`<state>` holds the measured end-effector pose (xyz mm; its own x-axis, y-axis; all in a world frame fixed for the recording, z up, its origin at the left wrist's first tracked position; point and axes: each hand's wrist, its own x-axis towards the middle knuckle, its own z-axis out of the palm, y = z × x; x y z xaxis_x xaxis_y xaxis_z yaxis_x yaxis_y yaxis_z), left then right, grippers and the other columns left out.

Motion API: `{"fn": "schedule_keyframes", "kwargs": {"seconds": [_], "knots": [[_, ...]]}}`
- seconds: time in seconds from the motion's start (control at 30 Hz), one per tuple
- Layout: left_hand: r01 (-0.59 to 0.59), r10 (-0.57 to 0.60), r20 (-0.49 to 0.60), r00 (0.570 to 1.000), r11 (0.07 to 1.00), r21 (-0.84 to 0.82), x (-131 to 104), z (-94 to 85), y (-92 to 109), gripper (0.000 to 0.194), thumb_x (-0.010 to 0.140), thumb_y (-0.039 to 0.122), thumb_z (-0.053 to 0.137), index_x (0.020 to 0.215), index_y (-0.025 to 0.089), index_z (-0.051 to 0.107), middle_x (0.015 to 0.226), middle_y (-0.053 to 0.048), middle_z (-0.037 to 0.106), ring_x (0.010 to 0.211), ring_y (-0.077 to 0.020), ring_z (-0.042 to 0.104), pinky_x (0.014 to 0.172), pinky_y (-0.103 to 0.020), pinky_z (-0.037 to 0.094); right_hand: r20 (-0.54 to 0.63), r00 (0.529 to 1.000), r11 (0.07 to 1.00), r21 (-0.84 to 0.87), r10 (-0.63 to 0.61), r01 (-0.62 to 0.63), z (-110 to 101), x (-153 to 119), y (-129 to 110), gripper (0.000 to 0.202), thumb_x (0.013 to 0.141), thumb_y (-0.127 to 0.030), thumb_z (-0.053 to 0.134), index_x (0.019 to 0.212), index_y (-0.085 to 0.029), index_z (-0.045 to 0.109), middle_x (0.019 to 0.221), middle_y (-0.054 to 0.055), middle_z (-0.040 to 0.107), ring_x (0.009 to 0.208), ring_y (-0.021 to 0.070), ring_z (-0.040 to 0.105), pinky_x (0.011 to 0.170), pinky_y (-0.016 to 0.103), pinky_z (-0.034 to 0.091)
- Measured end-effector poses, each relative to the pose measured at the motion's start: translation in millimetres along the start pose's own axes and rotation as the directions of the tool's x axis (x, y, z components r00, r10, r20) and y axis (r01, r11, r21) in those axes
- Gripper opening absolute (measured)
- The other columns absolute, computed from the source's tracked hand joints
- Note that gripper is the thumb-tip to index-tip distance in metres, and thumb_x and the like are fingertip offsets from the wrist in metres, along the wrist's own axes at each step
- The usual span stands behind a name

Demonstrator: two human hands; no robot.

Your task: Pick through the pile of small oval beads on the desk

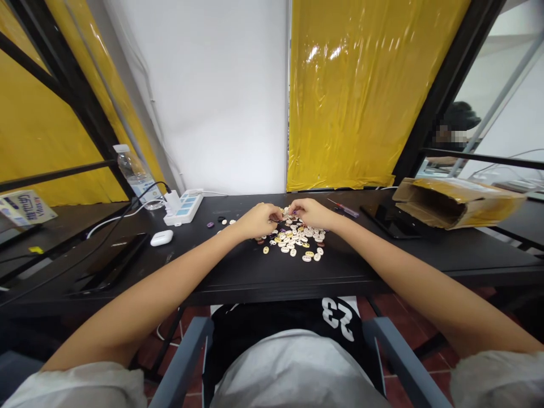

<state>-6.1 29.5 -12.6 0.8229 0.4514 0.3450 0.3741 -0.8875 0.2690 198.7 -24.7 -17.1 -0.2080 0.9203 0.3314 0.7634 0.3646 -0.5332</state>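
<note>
Many small oval pieces [293, 241], mostly cream with some yellow, brown and purple, lie in a loose pile on the black table [238, 266]. Over the pile's left edge, my left hand [261, 220] has its fingers curled together; what they hold, if anything, is too small to name. My right hand [312, 214] is at the pile's far right side, thumb and fingers pinched near a purple piece. A narrow gap separates the hands. A few more pieces, including a purple one [210, 225], lie left of my left hand.
At the left are a power strip [191, 207], a plastic bottle [138, 178], a white earphone case [162, 238] and a dark phone [113, 263]. A screwdriver [346, 209], a black tablet [389, 221] and an open cardboard box [459, 204] are at the right. A person's head shows far right.
</note>
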Motion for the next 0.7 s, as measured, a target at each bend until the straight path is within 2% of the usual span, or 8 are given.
{"fn": "schedule_keyframes", "kwargs": {"seconds": [0.13, 0.3, 0.53, 0.7], "knots": [[0.006, -0.008, 0.051, 0.999, 0.999, 0.049, -2, -8.5, 6, 0.029, 0.072, 0.007, 0.057, 0.094, 0.015, 0.074, 0.092, -0.008, 0.074, 0.086, -0.0208, 0.067, 0.080, -0.031, 0.051, 0.016, 1.000, 1.000, 0.003, -0.011, 0.011, 2, 0, 0, 0.032, 0.081, 0.003, 0.044, 0.094, -0.014, 0.069, 0.097, 0.008, 0.072, 0.088, 0.0164, 0.065, 0.080, 0.025, 0.048], [-0.015, 0.009, 0.050, 0.999, 0.992, 0.128, -1, -9.5, 9, 0.022, 0.076, 0.009, 0.057, 0.087, 0.017, 0.074, 0.085, -0.007, 0.073, 0.079, -0.0196, 0.066, 0.077, -0.031, 0.050, -0.004, 1.000, 0.999, 0.038, -0.006, 0.006, 0, -1, -6, 0.026, 0.085, -0.003, 0.047, 0.097, -0.012, 0.068, 0.097, 0.010, 0.072, 0.085, 0.0170, 0.065, 0.075, 0.026, 0.049], [-0.010, 0.004, 0.065, 0.998, 0.995, 0.096, 1, -6.9, 5, 0.032, 0.082, 0.006, 0.047, 0.096, 0.016, 0.074, 0.095, -0.008, 0.075, 0.087, -0.0197, 0.068, 0.080, -0.031, 0.049, -0.057, 0.998, 0.997, 0.070, -0.030, 0.034, 1, 0, -1, 0.018, 0.085, -0.007, 0.051, 0.095, -0.014, 0.063, 0.088, 0.006, 0.067, 0.078, 0.0151, 0.062, 0.068, 0.024, 0.046], [-0.012, 0.002, 0.070, 0.998, 0.990, 0.137, 0, -7.8, 5, 0.034, 0.078, 0.005, 0.048, 0.093, 0.017, 0.076, 0.092, -0.008, 0.075, 0.086, -0.0205, 0.067, 0.081, -0.033, 0.049, -0.026, 1.000, 0.995, 0.096, -0.004, 0.007, 3, 0, 4, 0.017, 0.085, -0.011, 0.052, 0.099, -0.016, 0.060, 0.085, 0.005, 0.066, 0.073, 0.0144, 0.060, 0.063, 0.023, 0.044]]}}
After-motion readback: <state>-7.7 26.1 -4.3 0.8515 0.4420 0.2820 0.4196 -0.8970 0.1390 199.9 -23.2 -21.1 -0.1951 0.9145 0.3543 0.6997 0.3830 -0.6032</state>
